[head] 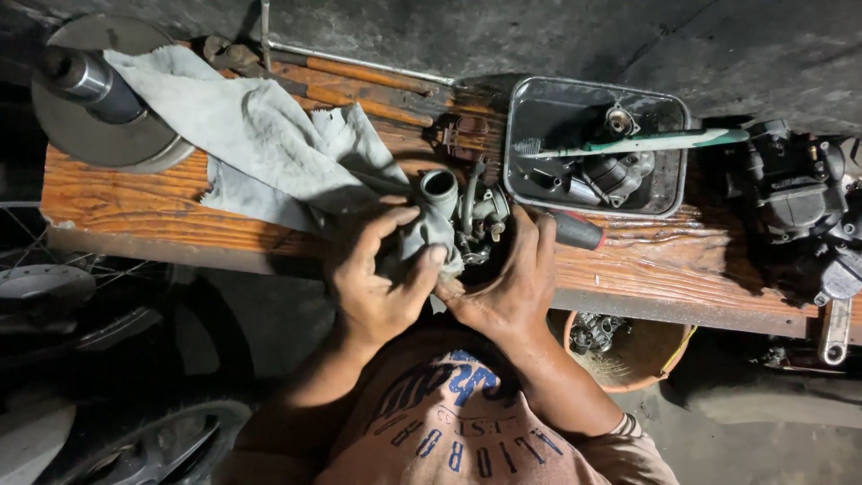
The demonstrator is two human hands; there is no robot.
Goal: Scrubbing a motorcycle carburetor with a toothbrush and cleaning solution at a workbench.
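A small grey metal carburetor [458,211] sits at the front edge of a worn wooden bench [162,211], between both hands. My left hand [382,278] presses a fold of grey rag [260,135] against its left side, fingers curled over the cloth. My right hand [512,283] grips the carburetor's lower right side from below. The round inlet of the carburetor faces up. Most of the rag lies spread out behind my left hand.
A metal tray [669,193] at the back right holds a toothbrush [646,142] and small parts. A red-and-black tool handle [575,229] lies beside my right hand. An engine part [799,193] sits far right, a metal disc with a shaft [94,99] far left, a basket [628,355] below the bench.
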